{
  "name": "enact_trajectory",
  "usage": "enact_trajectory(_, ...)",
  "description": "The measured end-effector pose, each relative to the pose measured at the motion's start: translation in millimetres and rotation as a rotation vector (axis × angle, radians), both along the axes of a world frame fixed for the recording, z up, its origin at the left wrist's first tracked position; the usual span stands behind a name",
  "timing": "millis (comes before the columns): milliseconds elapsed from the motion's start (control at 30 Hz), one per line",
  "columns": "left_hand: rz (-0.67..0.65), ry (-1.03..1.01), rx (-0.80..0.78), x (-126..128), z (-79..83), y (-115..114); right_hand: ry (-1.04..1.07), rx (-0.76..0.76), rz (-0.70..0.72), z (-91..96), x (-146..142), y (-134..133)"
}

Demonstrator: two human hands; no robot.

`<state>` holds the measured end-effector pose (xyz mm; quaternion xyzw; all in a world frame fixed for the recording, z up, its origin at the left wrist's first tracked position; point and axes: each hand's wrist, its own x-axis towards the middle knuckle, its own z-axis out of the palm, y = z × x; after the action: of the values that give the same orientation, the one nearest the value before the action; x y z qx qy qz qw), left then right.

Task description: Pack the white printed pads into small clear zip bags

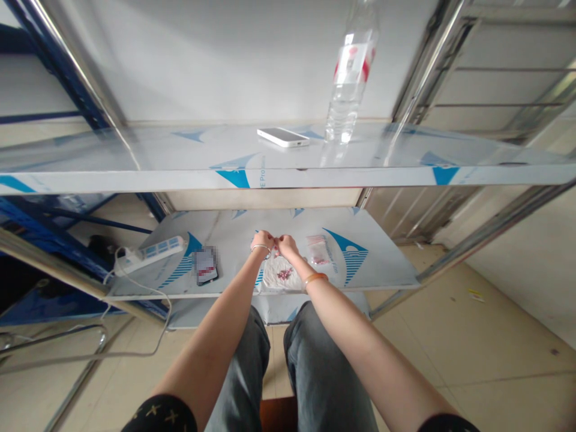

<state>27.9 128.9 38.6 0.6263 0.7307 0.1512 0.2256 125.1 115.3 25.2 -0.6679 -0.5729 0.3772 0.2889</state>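
Both hands meet above the lower shelf (pixel 234 222), close together with fingertips pinched. My left hand (pixel 263 239), with a silvery bangle at the wrist, is closed on something too small to make out. Facing it, my right hand (pixel 287 245) is closed too; a tiny reddish bit shows between the two. An orange bangle (pixel 315 278) circles my right forearm. Just below the hands lies a crumpled white cloth or paper (pixel 270 277) bearing a small heap of dark red beads (pixel 284 274). To the right rests a clear plastic bag (pixel 318 249) with reddish bits inside.
A phone (pixel 206 266) and a white power strip (pixel 153 255) with a cord lie to the left. Overhead, the upper shelf (pixel 180 156) carries a white phone (pixel 282 137) and a water bottle (pixel 350 78); its front edge spans the view above my hands.
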Motion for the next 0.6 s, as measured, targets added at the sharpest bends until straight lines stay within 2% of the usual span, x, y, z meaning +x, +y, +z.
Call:
enact_trajectory(133, 0.093, 0.016, 0.053, -8, -1.6, -1, -0.075, -0.031, 0.017, 3.8, -6, -4)
enact_trajectory(233, 0.092, 0.000, 0.120, -13, -7.0, 2, -0.037, -0.032, 0.019, -0.1, -7, -2)
enact_trajectory(300, 0.025, 0.012, 0.131, -14, -10.6, 4, 0.006, -0.027, -0.011, -5.8, -5, 2)
enact_trajectory(433, -0.144, 0.109, 0.049, -12, -16.5, 10, 0.074, -0.003, -0.047, -15.3, -2, 9)
enact_trajectory(600, -0.264, 0.226, 0.006, -8, -20.9, 18, 0.121, 0.055, -0.014, -11.0, -2, 8)
